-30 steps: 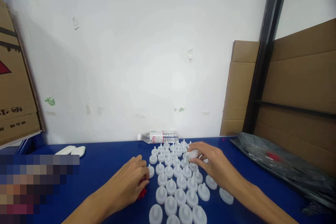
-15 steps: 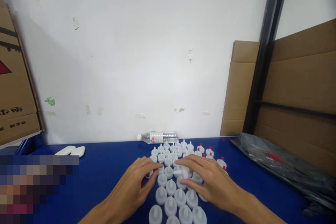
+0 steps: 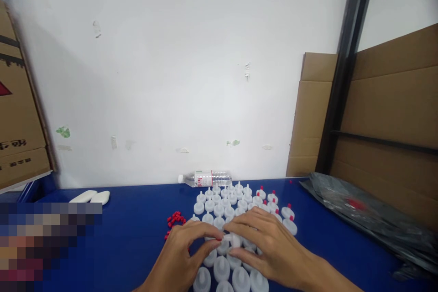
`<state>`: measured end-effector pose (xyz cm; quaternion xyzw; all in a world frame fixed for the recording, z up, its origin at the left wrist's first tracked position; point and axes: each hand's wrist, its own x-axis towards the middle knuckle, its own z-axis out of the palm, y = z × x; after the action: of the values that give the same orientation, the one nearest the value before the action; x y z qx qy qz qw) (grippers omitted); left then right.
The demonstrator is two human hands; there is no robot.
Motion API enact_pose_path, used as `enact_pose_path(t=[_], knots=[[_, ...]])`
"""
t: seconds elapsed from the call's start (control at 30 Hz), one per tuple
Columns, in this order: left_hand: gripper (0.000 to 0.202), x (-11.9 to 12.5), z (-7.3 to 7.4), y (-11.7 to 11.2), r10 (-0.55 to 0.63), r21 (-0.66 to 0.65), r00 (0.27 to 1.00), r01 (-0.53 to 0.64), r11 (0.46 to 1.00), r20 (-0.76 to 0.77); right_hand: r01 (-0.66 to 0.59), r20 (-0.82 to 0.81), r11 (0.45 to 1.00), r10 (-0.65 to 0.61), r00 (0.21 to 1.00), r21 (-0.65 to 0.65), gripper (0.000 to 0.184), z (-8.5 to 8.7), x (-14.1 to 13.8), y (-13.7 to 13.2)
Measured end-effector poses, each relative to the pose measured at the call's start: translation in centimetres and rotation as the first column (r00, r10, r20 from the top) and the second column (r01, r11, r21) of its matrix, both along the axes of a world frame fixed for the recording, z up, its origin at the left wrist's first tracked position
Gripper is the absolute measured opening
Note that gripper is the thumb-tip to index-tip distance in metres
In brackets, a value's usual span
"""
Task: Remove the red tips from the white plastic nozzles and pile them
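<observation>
Between thumb and fingertips, my left hand (image 3: 186, 251) pinches a small red cap (image 3: 219, 238), mostly hidden by the fingers. My right hand (image 3: 270, 242) grips a white nozzle lid (image 3: 235, 240) turned on its side, its spout pointing left toward the red cap. The two pieces are close together at the fingertips; whether they touch I cannot tell. Below and around both hands stand many white nozzle lids (image 3: 241, 279), spouts up. Several lids at the right carry red tips, such as one lid (image 3: 288, 212). A pile of loose red caps (image 3: 176, 218) lies left of them.
A clear plastic bottle (image 3: 205, 178) lies on the blue table (image 3: 133, 228) against the white wall. Two white objects (image 3: 100, 198) sit at the left. Dark plastic bags (image 3: 362, 219) cover the right side. Cardboard (image 3: 313, 114) leans by a black post (image 3: 345, 54).
My left hand has moved right and nearer to me, bringing the red cap to the spout. My right hand has come slightly nearer with the lid. The loose red caps are now uncovered.
</observation>
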<state>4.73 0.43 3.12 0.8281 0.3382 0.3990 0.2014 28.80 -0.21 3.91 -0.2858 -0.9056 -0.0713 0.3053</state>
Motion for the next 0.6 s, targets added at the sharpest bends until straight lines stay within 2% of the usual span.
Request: enact_pose_path(t=[0.07,0.13,0.2,0.27,0.33,0.37,0.43,0.6], knots=[[0.013,-0.2,-0.3,0.2,0.015,0.066,1.0,-0.015,0.998,-0.011,-0.003,-0.016,1.0,0.003,1.0,0.004,0.031,0.0,-0.2,-0.2],[0.012,-0.3,-0.4,0.3,0.033,0.226,0.999,-0.025,0.974,-0.032,0.0,-0.034,1.0,0.0,0.999,0.0,0.032,0.0,-0.3,-0.4],[0.014,-0.4,-0.4,0.5,0.065,0.431,0.995,-0.024,0.902,-0.082,0.0,-0.049,1.0,0.0,0.999,-0.011,0.035,-0.1,-0.5,-0.6],[0.018,-0.4,-0.3,0.5,0.107,0.584,0.985,-0.01,0.812,-0.132,-0.012,-0.067,1.0,0.01,0.998,-0.029,0.036,-0.1,-0.6,-0.7],[0.022,-0.3,-0.2,0.4,0.126,0.66,0.977,0.018,0.751,-0.17,-0.028,-0.094,0.998,0.023,0.995,-0.053,0.036,-0.2,-0.8,-0.7],[0.023,-0.2,-0.2,0.3,0.127,0.673,0.976,0.026,0.739,-0.178,-0.034,-0.108,0.998,0.027,0.994,-0.061,0.036,-0.2,-0.8,-0.7],[0.026,-0.1,-0.2,0.2,0.117,0.666,0.974,0.043,0.745,-0.193,-0.037,-0.125,0.997,0.028,0.992,-0.071,0.037,-0.3,-1.0,-0.6],[0.03,-0.1,-0.1,-0.2,0.056,0.547,0.969,0.088,0.833,-0.241,-0.05,-0.131,0.996,0.04,0.991,-0.079,0.038,-0.9,-1.3,-0.5]])
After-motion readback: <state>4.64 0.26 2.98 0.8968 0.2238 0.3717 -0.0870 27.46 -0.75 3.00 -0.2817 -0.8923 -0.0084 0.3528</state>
